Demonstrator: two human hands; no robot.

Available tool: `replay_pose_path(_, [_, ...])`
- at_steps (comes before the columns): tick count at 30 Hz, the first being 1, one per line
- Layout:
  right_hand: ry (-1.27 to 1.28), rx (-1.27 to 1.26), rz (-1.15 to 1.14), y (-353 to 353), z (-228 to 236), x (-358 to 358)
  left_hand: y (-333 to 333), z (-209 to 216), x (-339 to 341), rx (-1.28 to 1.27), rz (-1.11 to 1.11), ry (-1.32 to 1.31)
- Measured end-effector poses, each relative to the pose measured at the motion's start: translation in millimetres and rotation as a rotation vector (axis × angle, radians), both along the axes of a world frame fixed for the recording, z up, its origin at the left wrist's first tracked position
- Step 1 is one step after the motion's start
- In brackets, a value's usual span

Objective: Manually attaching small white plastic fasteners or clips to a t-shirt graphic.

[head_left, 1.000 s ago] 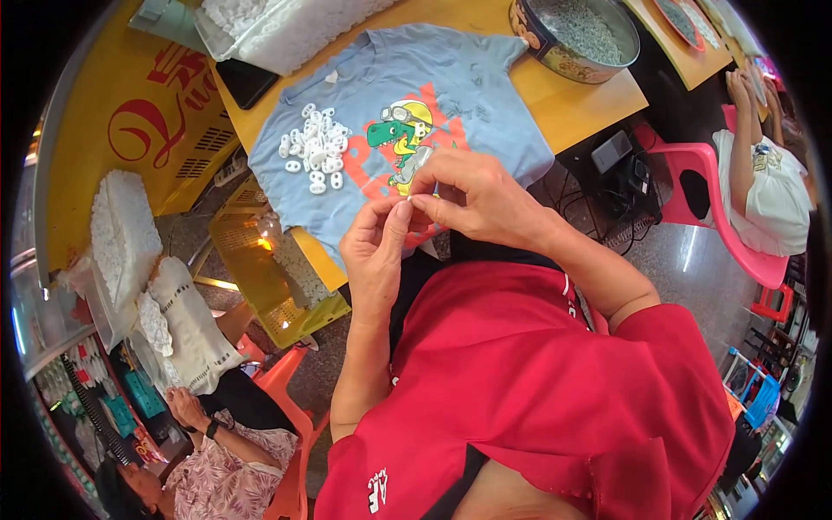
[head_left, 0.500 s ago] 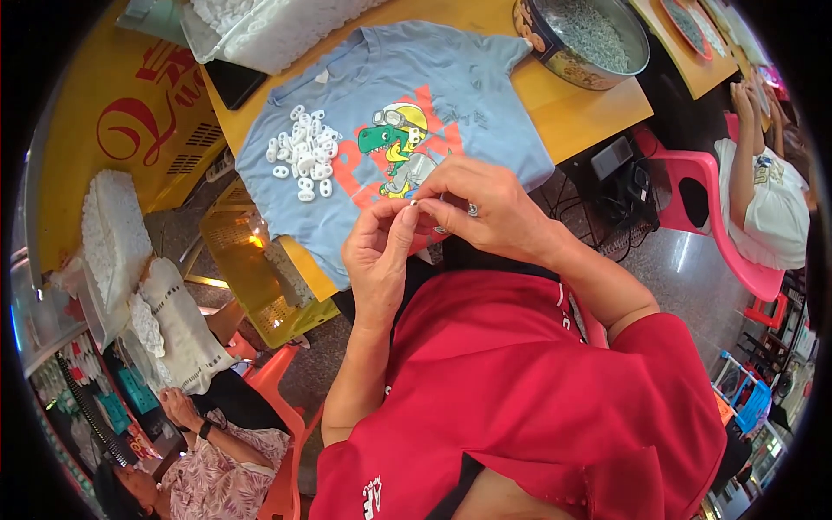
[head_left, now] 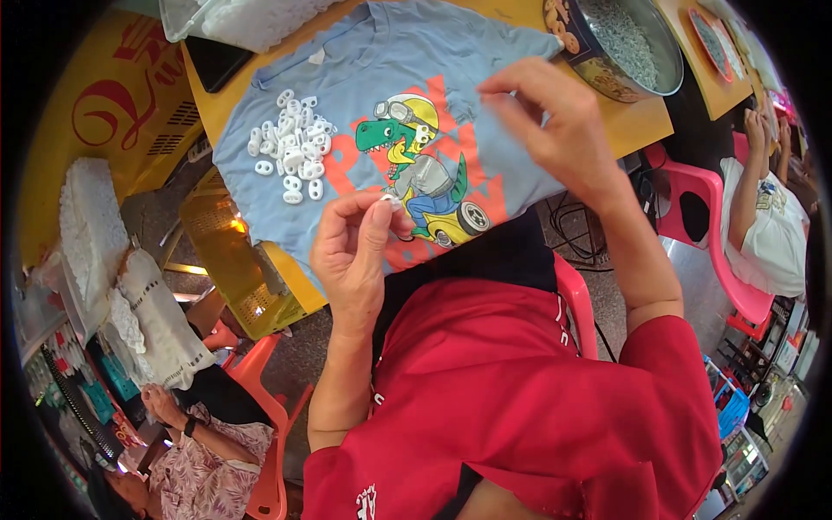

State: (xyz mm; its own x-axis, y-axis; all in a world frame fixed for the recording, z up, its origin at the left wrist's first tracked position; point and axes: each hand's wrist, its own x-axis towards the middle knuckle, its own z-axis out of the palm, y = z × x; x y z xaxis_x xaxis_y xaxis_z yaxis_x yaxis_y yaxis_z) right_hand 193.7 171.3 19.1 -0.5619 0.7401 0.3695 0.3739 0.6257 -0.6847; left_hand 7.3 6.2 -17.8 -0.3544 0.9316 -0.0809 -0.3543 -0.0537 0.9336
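Note:
My left hand is closed, pinching a small white plastic piece between thumb and fingertips over the lower part of a blue printed T-shirt. To its upper left lies a pile of white oval plastic pieces with two holes each. My right hand is raised over the shirt's right side, index finger stretched out and thumb apart but blurred. No held thing shows in it. Near its fingertips, several small thin grey metal parts lie on the cloth.
A round tin of small metal springs stands on the yellow table at the back right. A white-filled tub and a black phone-like slab sit at the back left. A yellow crate is at left. Other people sit on both sides.
My hands have come apart. The right has swung up and right over the shirt; the left stays low, still pinching the white piece. The view has shifted slightly.

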Motion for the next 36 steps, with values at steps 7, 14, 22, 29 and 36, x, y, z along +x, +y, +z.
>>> replay_pose_path(7, [-0.188, 0.199, 0.1, 34, -6, 1, 2, -6, -11, -0.065, 0.076, 0.034])
replay_pose_path(14, [-0.364, 0.224, 0.26, 46, -8, -12, 1, -11, -12, 0.0, 0.045, 0.103])
replay_pose_path(22, [-0.405, 0.286, 0.365, 54, -10, -24, 1, -10, -12, 0.003, 0.039, 0.119])
replay_pose_path(29, [-0.527, 0.353, 0.424, 58, -14, -28, 2, -11, -11, 0.015, 0.032, 0.116])
replay_pose_path(36, [-0.382, 0.307, 0.39, 69, -14, -24, 3, -8, -11, 0.018, 0.03, 0.122])
